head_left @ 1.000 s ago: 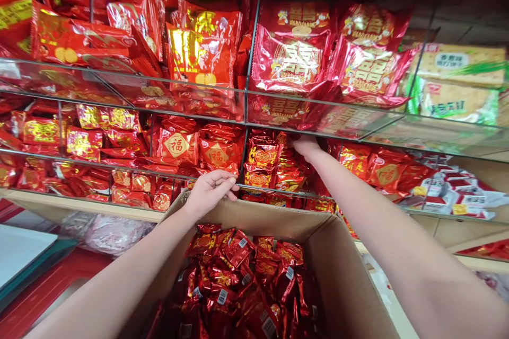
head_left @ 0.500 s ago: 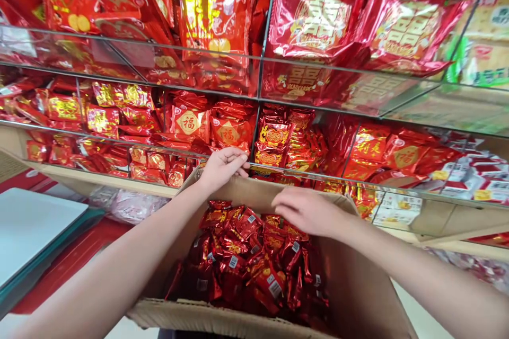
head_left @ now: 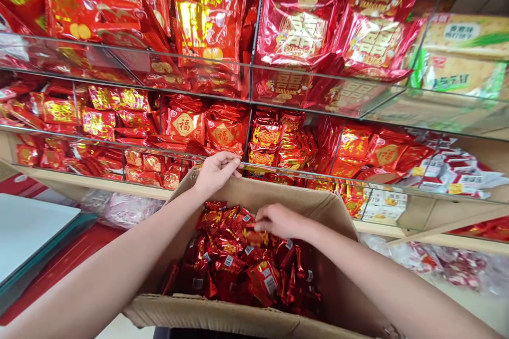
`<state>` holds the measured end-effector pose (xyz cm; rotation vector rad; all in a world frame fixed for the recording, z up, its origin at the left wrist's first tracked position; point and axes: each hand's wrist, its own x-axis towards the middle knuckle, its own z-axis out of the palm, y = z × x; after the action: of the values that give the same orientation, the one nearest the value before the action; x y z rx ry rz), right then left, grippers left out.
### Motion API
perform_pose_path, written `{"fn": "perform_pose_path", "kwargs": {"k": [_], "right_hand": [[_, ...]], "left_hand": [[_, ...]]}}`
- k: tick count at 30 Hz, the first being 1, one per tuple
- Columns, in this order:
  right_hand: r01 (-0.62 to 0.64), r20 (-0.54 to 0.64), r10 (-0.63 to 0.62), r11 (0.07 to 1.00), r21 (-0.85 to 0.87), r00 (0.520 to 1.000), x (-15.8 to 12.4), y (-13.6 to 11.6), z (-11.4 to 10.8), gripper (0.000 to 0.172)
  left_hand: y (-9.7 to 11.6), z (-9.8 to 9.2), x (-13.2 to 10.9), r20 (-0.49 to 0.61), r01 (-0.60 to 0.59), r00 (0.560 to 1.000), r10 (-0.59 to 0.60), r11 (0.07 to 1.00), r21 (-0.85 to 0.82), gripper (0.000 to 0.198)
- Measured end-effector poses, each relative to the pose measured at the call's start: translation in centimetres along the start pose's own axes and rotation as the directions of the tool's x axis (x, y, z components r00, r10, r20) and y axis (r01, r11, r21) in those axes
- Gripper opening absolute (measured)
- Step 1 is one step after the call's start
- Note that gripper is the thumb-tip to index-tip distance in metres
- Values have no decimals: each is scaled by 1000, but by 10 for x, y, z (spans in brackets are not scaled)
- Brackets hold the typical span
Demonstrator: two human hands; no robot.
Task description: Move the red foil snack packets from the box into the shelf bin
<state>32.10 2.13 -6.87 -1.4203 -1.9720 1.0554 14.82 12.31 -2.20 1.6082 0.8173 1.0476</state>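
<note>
Inside an open cardboard box (head_left: 191, 310) lies a heap of small shiny red snack packets (head_left: 234, 259), several with white barcode labels showing. My right hand (head_left: 280, 221) reaches down into the box, thumb and fingers closed on one red packet (head_left: 254, 237) at the top of the heap. That packet is slightly blurred. My left hand (head_left: 217, 172) is at the box's far rim, by the clear front strip (head_left: 286, 169) of the lower shelf. Its fingers are curled together with the thumb over them; what they grip, if anything, is hidden.
Beyond the box, the lower shelf's divided bins hold small red packets (head_left: 264, 140). Larger red bags (head_left: 209, 26) and pink-red bags (head_left: 302, 32) fill the upper shelf, with pale cracker packs (head_left: 461, 71) at right. A white board-like surface (head_left: 32, 233) stands at left.
My right hand has gone down and left from above the box into the heap and closed on a packet. My left hand stays near the far rim. The view has shifted slightly.
</note>
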Motion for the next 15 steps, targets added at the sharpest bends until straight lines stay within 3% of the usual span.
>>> {"fn": "perform_pose_path", "kwargs": {"k": [3,5,11,15], "right_hand": [[-36,-128,61,981,192,990,-1,-14,-33,21],[-29,-226,118,931,363,967,-3,-20,-44,25],[55,-420,172,877,477,891,-6,-18,-44,23],[83,-364,156,823,562,918,-6,-15,-41,24]], "left_hand": [[2,11,-13,151,13,988,-25,997,79,29],[3,23,-23,258,41,964,-70,993,115,31],[3,49,-34,395,153,905,-160,987,51,39],[7,49,-33,407,189,894,-187,981,35,40]]}}
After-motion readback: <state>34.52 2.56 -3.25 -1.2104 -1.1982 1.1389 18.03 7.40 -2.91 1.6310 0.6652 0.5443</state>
